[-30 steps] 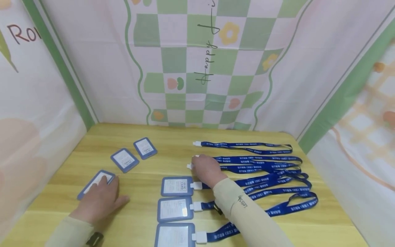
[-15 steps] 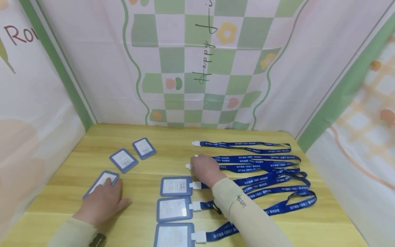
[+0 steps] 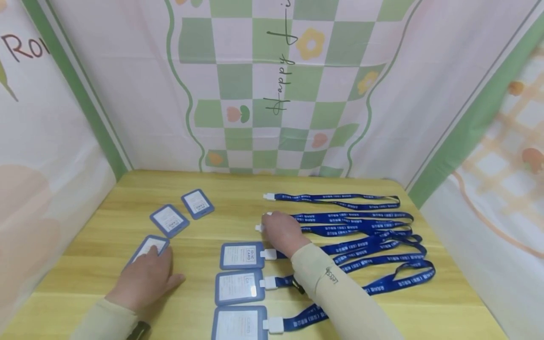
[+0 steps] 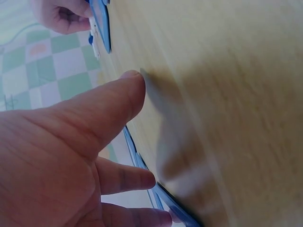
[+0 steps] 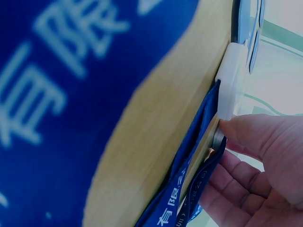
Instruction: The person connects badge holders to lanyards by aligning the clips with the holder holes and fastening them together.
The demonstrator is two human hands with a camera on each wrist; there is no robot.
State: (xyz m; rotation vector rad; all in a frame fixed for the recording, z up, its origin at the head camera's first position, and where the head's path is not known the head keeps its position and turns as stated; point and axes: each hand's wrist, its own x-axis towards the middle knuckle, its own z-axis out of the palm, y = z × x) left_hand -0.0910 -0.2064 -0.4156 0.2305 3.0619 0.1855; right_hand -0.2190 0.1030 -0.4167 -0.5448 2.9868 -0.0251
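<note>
In the head view my left hand rests its fairly straight fingers on a blue-framed badge holder lying flat on the table, covering its lower part. The left wrist view shows the thumb held apart from the other fingers. My right hand pinches the clip end of a dark blue lanyard between thumb and curled fingers. A bit of white clip pokes out left of the fingers; the rest is hidden. Beside that thumb, in the right wrist view, is another white clip.
Two loose badge holders lie farther back on the left. Three holders joined to lanyards are lined up at the front centre. Another lanyard lies at the back right. Printed curtains enclose the wooden table.
My left hand has slid the badge holder to the right along the table, toward the middle. The right hand keeps its pinch in about the same place.
</note>
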